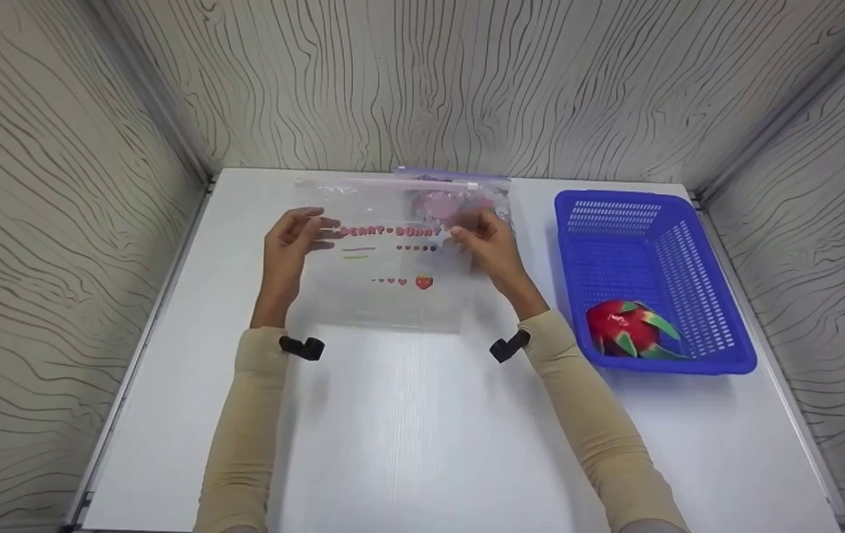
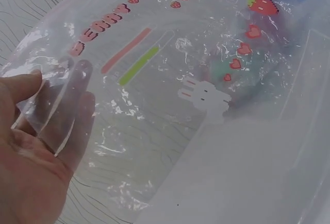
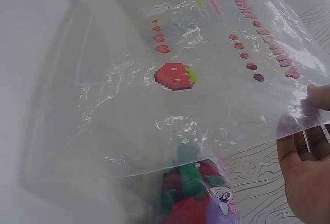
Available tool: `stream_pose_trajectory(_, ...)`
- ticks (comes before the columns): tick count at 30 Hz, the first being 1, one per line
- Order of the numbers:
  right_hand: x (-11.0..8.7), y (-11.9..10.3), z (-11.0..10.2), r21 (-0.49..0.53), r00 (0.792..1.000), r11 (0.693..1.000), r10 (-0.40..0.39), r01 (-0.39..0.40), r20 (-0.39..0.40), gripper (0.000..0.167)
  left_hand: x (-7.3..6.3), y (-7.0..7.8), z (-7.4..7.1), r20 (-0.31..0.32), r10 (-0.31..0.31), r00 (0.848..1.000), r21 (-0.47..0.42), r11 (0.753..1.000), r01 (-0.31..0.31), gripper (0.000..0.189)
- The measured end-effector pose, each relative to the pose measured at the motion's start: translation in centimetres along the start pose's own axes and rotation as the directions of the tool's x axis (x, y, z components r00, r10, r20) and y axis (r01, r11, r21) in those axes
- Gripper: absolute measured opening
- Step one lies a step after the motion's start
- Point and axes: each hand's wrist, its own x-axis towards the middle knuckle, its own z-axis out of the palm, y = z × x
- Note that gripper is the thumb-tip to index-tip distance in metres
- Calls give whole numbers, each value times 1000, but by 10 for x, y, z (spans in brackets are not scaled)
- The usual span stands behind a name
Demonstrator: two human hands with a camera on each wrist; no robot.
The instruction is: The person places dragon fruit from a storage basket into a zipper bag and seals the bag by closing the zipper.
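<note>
A clear zip bag (image 1: 385, 303) printed with BERRY BUNNY, small hearts and a strawberry is held up by its two sides. Along its top runs a pink slider strip. My left hand (image 1: 293, 240) grips the left edge; in the left wrist view the thumb (image 2: 23, 86) is in front of the film and the fingers show through it. At the right edge my right hand (image 1: 493, 244) holds the film between thumb and fingers. No contents are visible in this bag. Behind it lies a second bag (image 3: 198, 193) with a purple top strip and colourful contents, partly hidden.
To the right stands a blue plastic basket (image 1: 655, 364) with slotted walls. Inside its near end lies a red dragon fruit (image 1: 622, 326) with green tips. Wood-grain panels (image 1: 437, 89) wall in the white table (image 1: 393, 429) at the back and sides.
</note>
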Motion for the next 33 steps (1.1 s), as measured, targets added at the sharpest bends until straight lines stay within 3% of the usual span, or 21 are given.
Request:
stream_pose_trajectory(10,3,-11,-10,-13,998,998,-55,54,-26,25,3,0,18,36,0,999,-37,999,2,23)
stream_pose_trajectory(18,3,-15,-20,-9,998,999,-40,40,-39,30,6,-1,25,68,-3,998,-51,999,7,25)
stream_pose_trajectory(33,-8,-14,-29,-113,993,986,122,-121,1,44,28,3,35,93,-75,993,102,993,65,28)
